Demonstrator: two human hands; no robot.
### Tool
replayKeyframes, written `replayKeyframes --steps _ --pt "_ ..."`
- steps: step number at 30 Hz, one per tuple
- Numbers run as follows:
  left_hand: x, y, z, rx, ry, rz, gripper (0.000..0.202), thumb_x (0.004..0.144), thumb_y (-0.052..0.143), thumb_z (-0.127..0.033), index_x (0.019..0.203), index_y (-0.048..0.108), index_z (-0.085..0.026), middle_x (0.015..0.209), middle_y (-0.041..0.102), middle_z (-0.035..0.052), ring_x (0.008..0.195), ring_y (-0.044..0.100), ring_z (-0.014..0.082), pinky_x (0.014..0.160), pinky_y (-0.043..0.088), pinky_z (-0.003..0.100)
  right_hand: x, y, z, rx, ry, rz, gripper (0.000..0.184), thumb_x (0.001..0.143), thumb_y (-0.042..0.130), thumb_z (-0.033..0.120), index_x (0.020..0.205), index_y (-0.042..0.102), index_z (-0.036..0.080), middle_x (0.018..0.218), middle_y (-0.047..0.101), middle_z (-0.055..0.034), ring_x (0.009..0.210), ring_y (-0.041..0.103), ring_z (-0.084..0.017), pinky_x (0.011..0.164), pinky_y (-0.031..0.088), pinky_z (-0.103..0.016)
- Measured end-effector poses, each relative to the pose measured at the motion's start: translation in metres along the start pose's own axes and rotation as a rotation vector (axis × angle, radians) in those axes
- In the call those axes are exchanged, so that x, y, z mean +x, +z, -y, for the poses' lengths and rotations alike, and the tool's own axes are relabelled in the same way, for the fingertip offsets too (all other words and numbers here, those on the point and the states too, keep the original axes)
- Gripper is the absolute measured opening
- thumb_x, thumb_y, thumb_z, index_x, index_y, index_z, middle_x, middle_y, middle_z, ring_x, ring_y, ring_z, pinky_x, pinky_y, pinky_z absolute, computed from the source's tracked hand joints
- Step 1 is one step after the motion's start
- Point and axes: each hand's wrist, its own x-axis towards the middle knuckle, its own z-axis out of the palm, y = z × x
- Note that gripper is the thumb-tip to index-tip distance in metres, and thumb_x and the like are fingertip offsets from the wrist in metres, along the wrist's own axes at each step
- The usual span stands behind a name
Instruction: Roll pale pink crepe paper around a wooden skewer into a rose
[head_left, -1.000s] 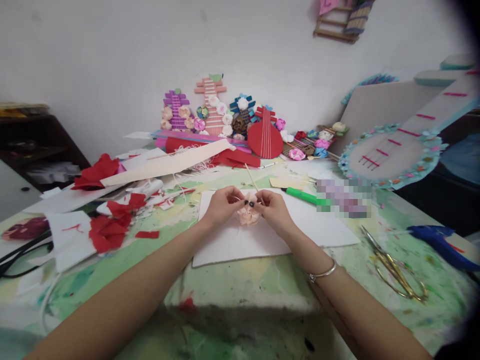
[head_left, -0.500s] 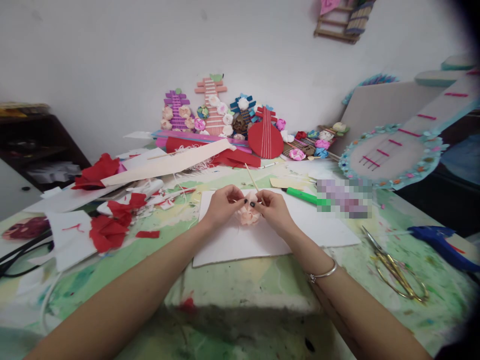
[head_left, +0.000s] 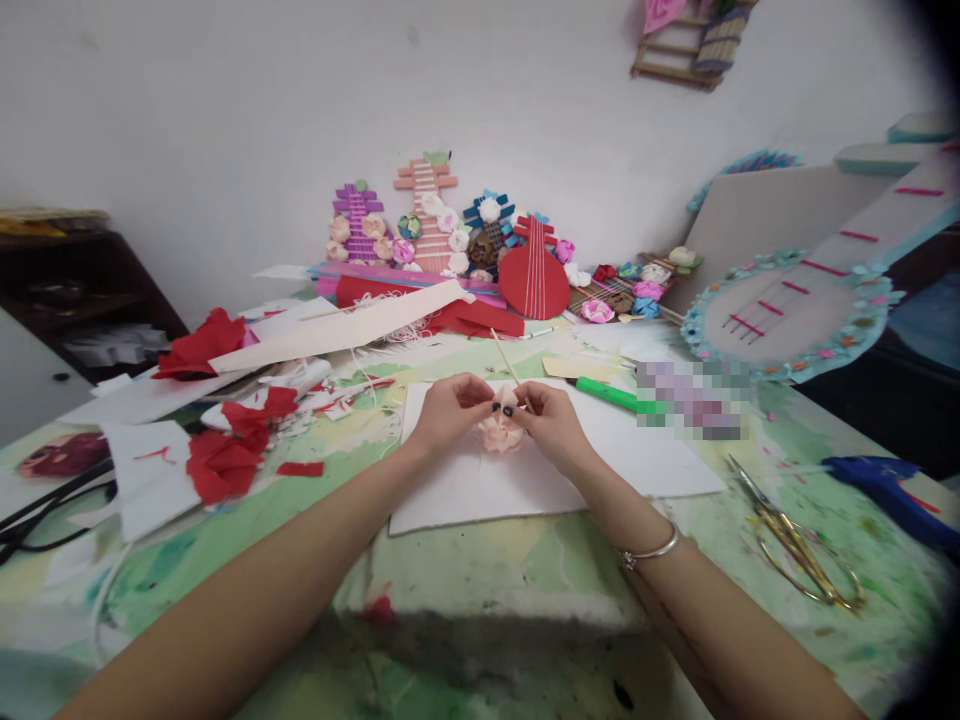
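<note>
A pale peach paper flower (head_left: 501, 434) is held between my two hands over a white board (head_left: 442, 502). My left hand (head_left: 454, 412) pinches its upper left side between thumb and fingers. On the other side my right hand (head_left: 551, 420) grips the flower's upper right, the two thumb tips nearly meeting. A thin wooden stick (head_left: 504, 354) slants up and left from my right hand's fingers; its lower end is hidden there. Right of that hand lies a green-handled knife or pen (head_left: 611, 394).
Gold-handled scissors (head_left: 806, 550) and a blue glue gun (head_left: 877, 480) lie at right. Red paper scraps (head_left: 225, 462) and a long cream strip (head_left: 345, 328) cover the left. Behind stand small flowered instrument models, a red lute (head_left: 534, 282) among them; a larger turquoise-edged one (head_left: 787, 310) leans at right.
Both hands keep their pinch on the paper flower, with only slight finger movement. The whole view has shifted a little, so everything appears slightly further right and lower.
</note>
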Motion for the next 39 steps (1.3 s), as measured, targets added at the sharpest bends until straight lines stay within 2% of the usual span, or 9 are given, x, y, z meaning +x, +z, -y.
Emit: replayKeyframes --steps 4,11,16,19,22,25,29,34,39 --pt "0.001 0.000 0.002 -0.075 -0.009 0.030 0.020 0.060 0.072 -0.025 0.073 0.062 -0.013 0.072 0.065 0.0027 0.068 0.061 0.0137 0.067 0.048 0.026 0.000 0.000 0.001 -0.005 0.001 0.004 0.014 0.067 0.061 0.032 0.072 0.059 0.019 0.061 0.052 0.0014 0.057 0.043 -0.011 0.052 0.032 -0.023" --pt "-0.003 0.003 -0.004 -0.043 0.068 0.061 0.011 0.063 0.066 -0.018 0.072 0.062 -0.013 0.069 0.062 0.0014 0.067 0.059 0.0124 0.068 0.048 0.025 0.000 -0.001 0.002 -0.031 -0.005 -0.026 0.014 0.066 0.061 0.031 0.071 0.060 0.018 0.060 0.051 0.0020 0.055 0.039 -0.010 0.051 0.030 -0.022" --pt "-0.004 0.003 -0.006 -0.109 0.040 0.101 0.017 0.063 0.070 -0.024 0.072 0.061 -0.012 0.071 0.062 0.0023 0.067 0.059 0.0124 0.063 0.047 0.023 -0.001 -0.001 0.003 -0.047 -0.010 -0.007 0.011 0.067 0.060 0.028 0.072 0.060 0.019 0.063 0.054 0.0020 0.056 0.042 -0.010 0.051 0.031 -0.022" --pt "-0.003 0.002 -0.005 -0.119 0.019 0.088 0.020 0.062 0.073 -0.027 0.070 0.061 -0.012 0.067 0.061 0.0010 0.062 0.056 0.0109 0.059 0.045 0.022 0.000 -0.003 0.003 -0.027 -0.029 0.007 0.012 0.069 0.053 0.022 0.076 0.062 0.018 0.067 0.058 0.0010 0.055 0.046 -0.010 0.053 0.034 -0.022" --pt "-0.001 0.000 -0.004 -0.126 0.012 0.062 0.020 0.065 0.072 -0.029 0.069 0.061 -0.012 0.065 0.061 0.0006 0.060 0.055 0.0100 0.058 0.044 0.021 0.000 -0.008 0.007 -0.004 -0.076 -0.049 0.022 0.072 0.044 0.017 0.084 0.063 0.019 0.073 0.061 -0.0004 0.052 0.045 -0.009 0.053 0.035 -0.023" --pt "-0.001 -0.002 -0.005 -0.135 0.009 0.061 0.021 0.065 0.072 -0.030 0.069 0.062 -0.012 0.066 0.062 0.0010 0.060 0.056 0.0106 0.058 0.044 0.022 -0.001 -0.014 0.014 -0.015 -0.135 -0.097 0.019 0.074 0.050 0.021 0.087 0.063 0.019 0.076 0.062 -0.0006 0.050 0.039 -0.008 0.051 0.032 -0.023" --pt "0.000 -0.002 -0.004 -0.147 0.038 0.083 0.022 0.064 0.073 -0.032 0.071 0.064 -0.013 0.066 0.064 0.0017 0.060 0.057 0.0114 0.059 0.044 0.023 -0.003 -0.014 0.018 -0.020 -0.145 -0.043 0.014 0.074 0.058 0.027 0.082 0.064 0.019 0.067 0.057 0.0016 0.049 0.032 -0.007 0.048 0.027 -0.022" --pt "0.000 -0.001 -0.002 -0.167 0.050 0.106 0.022 0.063 0.074 -0.030 0.070 0.063 -0.012 0.067 0.063 0.0014 0.061 0.057 0.0109 0.061 0.044 0.023 -0.001 -0.011 0.013 0.079 -0.062 -0.008 0.017 0.076 0.058 0.034 0.075 0.062 0.017 0.066 0.054 0.0012 0.054 0.038 -0.008 0.050 0.029 -0.022" --pt "0.000 -0.001 -0.001 -0.153 0.072 0.118 0.020 0.066 0.073 -0.029 0.072 0.063 -0.013 0.069 0.064 0.0021 0.064 0.058 0.0119 0.064 0.046 0.024 -0.001 -0.014 0.015 0.207 -0.021 0.072 0.019 0.073 0.063 0.036 0.071 0.060 0.017 0.062 0.051 0.0031 0.052 0.036 -0.007 0.049 0.029 -0.022"
